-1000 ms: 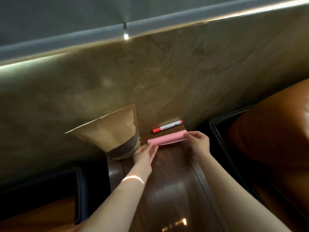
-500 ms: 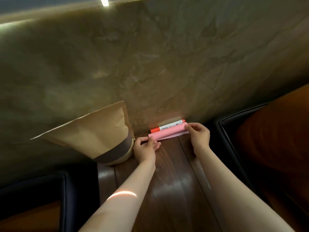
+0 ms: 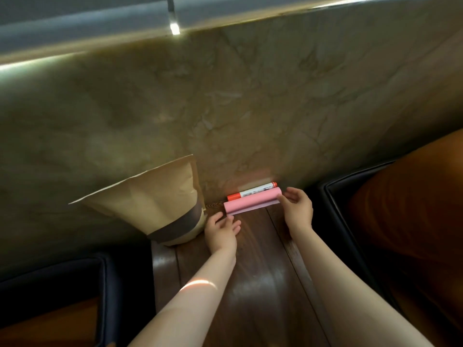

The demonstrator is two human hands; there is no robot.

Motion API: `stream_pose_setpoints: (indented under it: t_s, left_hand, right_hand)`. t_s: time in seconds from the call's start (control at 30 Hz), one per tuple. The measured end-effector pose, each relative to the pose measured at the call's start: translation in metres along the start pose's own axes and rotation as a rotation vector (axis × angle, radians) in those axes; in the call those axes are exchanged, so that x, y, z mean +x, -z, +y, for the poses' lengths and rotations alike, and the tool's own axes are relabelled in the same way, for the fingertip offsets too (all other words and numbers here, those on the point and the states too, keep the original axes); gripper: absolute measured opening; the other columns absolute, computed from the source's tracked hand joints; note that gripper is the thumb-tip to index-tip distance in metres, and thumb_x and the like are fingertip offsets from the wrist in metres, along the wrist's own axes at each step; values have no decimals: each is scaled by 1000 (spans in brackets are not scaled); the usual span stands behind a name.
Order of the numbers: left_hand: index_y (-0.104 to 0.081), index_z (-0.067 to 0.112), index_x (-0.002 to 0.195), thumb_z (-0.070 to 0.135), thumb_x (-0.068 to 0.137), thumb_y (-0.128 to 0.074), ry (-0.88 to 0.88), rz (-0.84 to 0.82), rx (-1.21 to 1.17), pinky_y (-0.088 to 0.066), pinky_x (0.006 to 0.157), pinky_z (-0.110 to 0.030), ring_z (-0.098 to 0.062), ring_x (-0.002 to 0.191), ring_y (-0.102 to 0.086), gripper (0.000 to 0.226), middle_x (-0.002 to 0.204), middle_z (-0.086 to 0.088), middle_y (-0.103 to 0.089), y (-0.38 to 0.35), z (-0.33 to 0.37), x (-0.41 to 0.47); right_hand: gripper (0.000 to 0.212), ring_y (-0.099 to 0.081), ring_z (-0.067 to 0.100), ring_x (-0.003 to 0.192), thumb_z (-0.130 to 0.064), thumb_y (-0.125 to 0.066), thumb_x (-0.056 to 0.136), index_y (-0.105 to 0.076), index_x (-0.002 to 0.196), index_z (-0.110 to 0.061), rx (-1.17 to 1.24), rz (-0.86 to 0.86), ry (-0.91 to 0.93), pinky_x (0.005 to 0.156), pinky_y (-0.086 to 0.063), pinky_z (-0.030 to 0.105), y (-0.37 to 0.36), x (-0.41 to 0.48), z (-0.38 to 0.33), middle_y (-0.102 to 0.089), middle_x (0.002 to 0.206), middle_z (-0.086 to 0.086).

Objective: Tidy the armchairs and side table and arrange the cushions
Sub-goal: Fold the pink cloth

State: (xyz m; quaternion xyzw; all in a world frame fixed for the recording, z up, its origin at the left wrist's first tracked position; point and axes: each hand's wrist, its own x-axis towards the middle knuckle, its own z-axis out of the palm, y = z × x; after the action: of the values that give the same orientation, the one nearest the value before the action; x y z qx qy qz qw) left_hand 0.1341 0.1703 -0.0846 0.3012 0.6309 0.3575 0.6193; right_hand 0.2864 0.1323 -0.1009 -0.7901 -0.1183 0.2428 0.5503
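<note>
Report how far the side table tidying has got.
Done: marker and pink roll lie side by side along the wall, paper bag standing left. In hand: right hand pinches the roll's right end; left hand open by its other end. Left: both armchairs, only partly in view; cushions cannot be judged.

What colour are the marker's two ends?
Orange-red ends on the marker, white barrel; head view.
</note>
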Motion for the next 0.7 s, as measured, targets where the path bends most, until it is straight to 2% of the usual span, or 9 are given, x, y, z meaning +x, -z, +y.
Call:
stream_pose_setpoints:
  t_s: [0.07, 0.17, 0.3, 0.4, 0.47, 0.6, 0.7]
  left_hand:
    - [-51, 0, 127, 0, 94, -54, 22, -8, -5, -55, 74, -28, -24, 84, -68, 32, 114, -20, -63, 8, -1, -7]
    - [-55, 1, 122, 1, 94, -54, 30, -26, 43, -55, 78, -29, -24, 88, -68, 28, 109, -16, -65, 21, -1, -21]
    - [-60, 5, 114, 4, 95, -53, -70, -93, 152, -54, 77, -26, -17, 87, -66, 20, 95, -4, -65, 36, 15, -39]
    - [-62, 9, 111, 7, 95, -55, -175, -148, 293, -53, 80, -28, -16, 89, -64, 18, 87, 3, -63, 47, 35, -53]
    - [-62, 13, 110, 10, 94, -58, -273, -182, 383, -52, 86, -31, -18, 95, -64, 18, 91, 3, -63, 56, 47, -65]
    - [-61, 12, 118, 14, 92, -61, -466, -239, 566, -44, 84, -21, -10, 92, -60, 26, 110, 0, -64, 78, 64, -95]
    - [-59, 15, 119, 17, 92, -61, -594, -297, 714, -48, 90, -26, -11, 100, -62, 27, 119, -1, -64, 103, 71, -120]
  right_hand:
    - [36, -62, 15, 97, -12, -71, 84, -61, 118, -7, -15, -5, 12, 88, -47, 26, 3, -10, 0, -65, 100, 2]
    - [37, -60, 13, 99, -8, -68, 85, -59, 121, -7, -69, -33, 24, 84, -44, 23, 11, -28, -7, -65, 107, 3]
    - [35, -60, 10, 94, -9, -66, 85, -61, 119, -13, -144, -105, 76, 78, -41, 20, 22, -50, -25, -64, 103, -2]
    - [37, -63, 14, 99, -10, -65, 84, -62, 120, -15, -196, -161, 131, 80, -45, 22, 29, -70, -41, -67, 107, 1]
    - [37, -61, 13, 104, -8, -64, 85, -63, 121, -15, -238, -192, 180, 84, -44, 21, 36, -89, -56, -66, 113, 2]
    - [35, -60, 12, 101, -6, -66, 85, -64, 118, -14, -378, -256, 343, 88, -44, 21, 56, -138, -83, -66, 109, 0]
    - [33, -62, 16, 105, -6, -68, 82, -65, 115, -15, -468, -282, 454, 91, -46, 25, 72, -174, -93, -68, 111, 1]
